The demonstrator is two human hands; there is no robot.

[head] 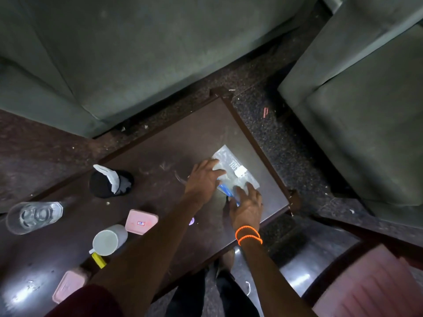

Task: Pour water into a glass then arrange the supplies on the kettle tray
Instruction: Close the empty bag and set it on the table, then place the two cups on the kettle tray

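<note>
Supply packet (233, 170): clear plastic pouch, flat on desk (160, 152) near right corner. Likely light, limp, slippery; pinch at edge. Left hand (203, 179) spread, pressing it. Right hand (247, 204) fingers extended, touching near edge.

A dark wooden table (174, 138) carries everything. Taking the white mug (109, 240) as the mark: a pink box (141, 222) lies just right of it, a clear glass (34, 216) to its left, a black cup (109, 184) beyond it, a yellow packet (98, 260) touching its near side, and a clear plastic pouch (235, 171) far right.
</note>
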